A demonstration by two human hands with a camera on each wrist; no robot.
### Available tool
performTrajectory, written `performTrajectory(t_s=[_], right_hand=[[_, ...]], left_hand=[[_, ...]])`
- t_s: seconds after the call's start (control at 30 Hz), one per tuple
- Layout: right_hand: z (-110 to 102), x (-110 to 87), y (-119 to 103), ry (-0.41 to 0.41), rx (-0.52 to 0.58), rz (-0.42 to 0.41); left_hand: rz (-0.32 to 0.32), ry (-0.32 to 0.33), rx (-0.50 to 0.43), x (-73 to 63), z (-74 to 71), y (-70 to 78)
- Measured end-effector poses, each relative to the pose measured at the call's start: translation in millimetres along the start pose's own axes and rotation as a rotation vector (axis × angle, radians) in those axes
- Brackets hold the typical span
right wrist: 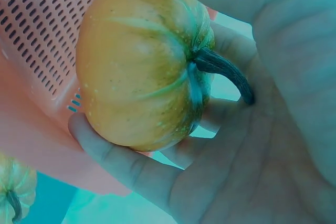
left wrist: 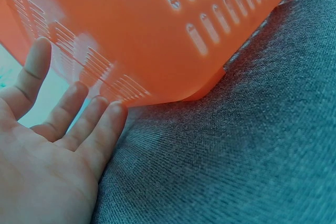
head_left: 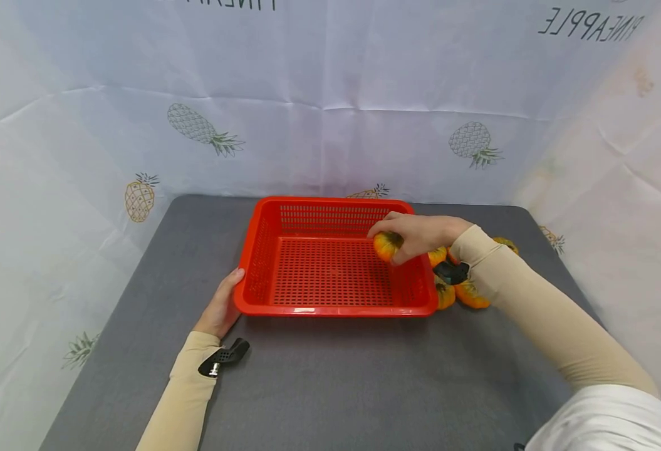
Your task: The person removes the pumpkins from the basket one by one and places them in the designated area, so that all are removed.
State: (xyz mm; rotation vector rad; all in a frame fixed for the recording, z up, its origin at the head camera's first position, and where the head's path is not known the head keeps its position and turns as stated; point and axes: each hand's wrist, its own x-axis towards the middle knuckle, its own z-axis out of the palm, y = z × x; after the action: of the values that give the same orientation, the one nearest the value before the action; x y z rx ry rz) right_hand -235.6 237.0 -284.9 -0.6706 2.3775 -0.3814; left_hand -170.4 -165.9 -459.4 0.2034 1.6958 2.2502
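Observation:
My right hand grips a small orange and green pumpkin inside the right end of a red plastic basket. In the right wrist view the fingers and thumb curl round the pumpkin's sides, and its dark curved stem points at the palm. My left hand is at the basket's front left corner. Its fingertips rest against the perforated side wall in the left wrist view, the fingers spread and fairly straight. The basket floor, a grid of small slots, shows no other pumpkin on it.
Several more pumpkins lie on the grey tabletop just right of the basket, partly hidden by the right wrist. A white cloth printed with pineapples hangs behind the table and along its sides.

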Motion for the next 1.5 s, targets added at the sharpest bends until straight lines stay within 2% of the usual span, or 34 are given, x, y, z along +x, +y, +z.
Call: performTrajectory(t_s=[0.43, 0.73, 1.13, 1.5], right_hand=[[-9.6, -15.2, 4.5, 0.019, 0.025, -0.001], [-10.4, -27.1, 10.8, 0.047, 0.013, 0.031], [-9.2, -37.2, 17.4, 0.049, 0.063, 0.067], [-8.3, -49.9, 27.9, 0.064, 0.053, 0.106]], left_hand=[[0.011, -0.003, -0.009, -1.3, 1.3, 1.5], [0.006, -0.021, -0.020, -1.2, 0.0, 0.9], [0.005, -0.016, -0.017, -1.1, -0.6, -0.1], [0.005, -0.001, -0.022, -2.5, 2.2, 1.3]])
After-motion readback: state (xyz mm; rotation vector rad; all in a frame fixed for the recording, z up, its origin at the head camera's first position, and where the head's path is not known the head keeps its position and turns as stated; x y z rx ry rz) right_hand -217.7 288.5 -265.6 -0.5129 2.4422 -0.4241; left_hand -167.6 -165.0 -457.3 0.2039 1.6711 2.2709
